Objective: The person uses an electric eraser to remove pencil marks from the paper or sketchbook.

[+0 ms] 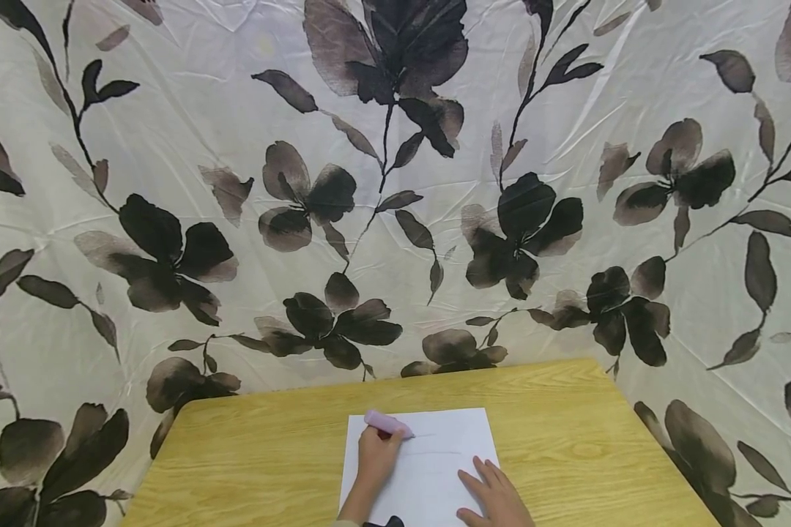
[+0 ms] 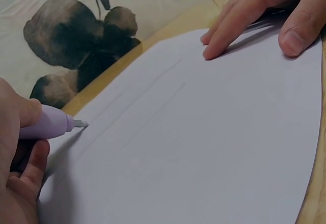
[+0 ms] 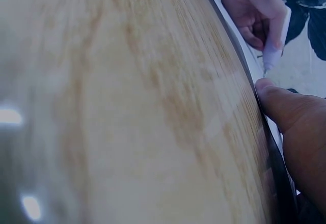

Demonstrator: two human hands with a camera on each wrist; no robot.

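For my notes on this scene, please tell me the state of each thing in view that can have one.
Left hand: grips the pen.
Pen: tilted, tip exposed, at the paper.
Right hand: fingers spread, resting on the paper.
Paper: lying on the table, marked with faint lines.
Cloth: creased, upright behind the table.

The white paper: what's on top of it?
Faint lines, the spread right hand, and the left hand holding a lilac pen. Any marks directly beneath the hands are covered and can't be seen.
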